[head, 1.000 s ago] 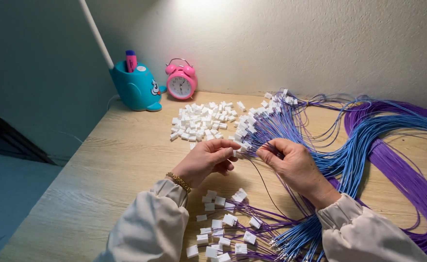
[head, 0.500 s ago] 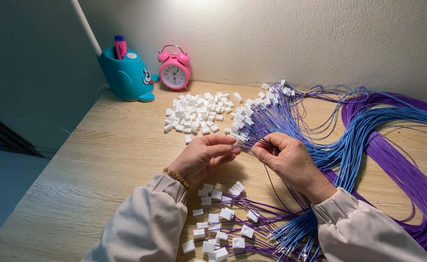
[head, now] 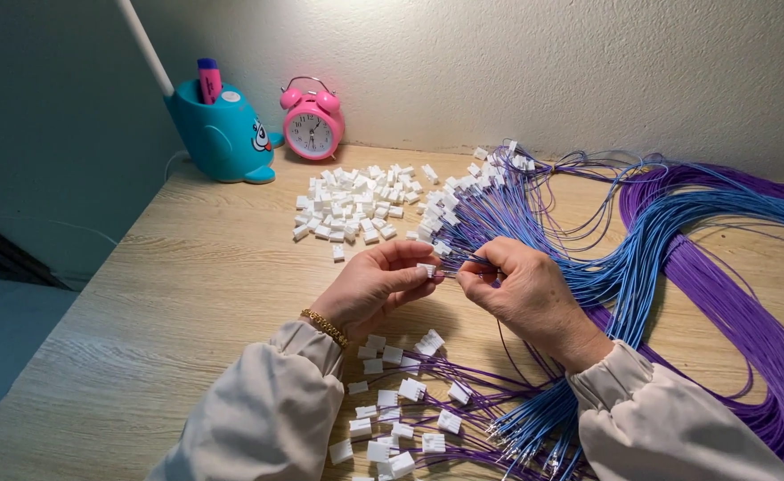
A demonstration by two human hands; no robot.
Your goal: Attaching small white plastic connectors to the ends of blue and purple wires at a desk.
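Note:
My left hand [head: 376, 287] pinches a small white plastic connector [head: 426, 269] between thumb and fingers. My right hand [head: 524, 294] faces it, fingertips pinched on the thin wire ends [head: 474, 259] that meet the connector. Both hands hover just above the wooden desk [head: 187, 303]. A loose heap of white connectors [head: 356, 207] lies beyond the hands. A thick bundle of blue and purple wires [head: 677, 240] sweeps across the right side. Wires fitted with white connectors [head: 401, 401] lie below my wrists.
A teal animal-shaped pen holder [head: 221, 134] with a pink marker stands at the back left beside a pink alarm clock [head: 312, 126]. A white lamp arm [head: 142, 44] rises from the holder. A textured white wall [head: 543, 62] backs the desk; its left edge drops off.
The view has shifted slightly, so the desk items sit further left and lower. My hands stay together at the centre, fingers working the connector and wire ends.

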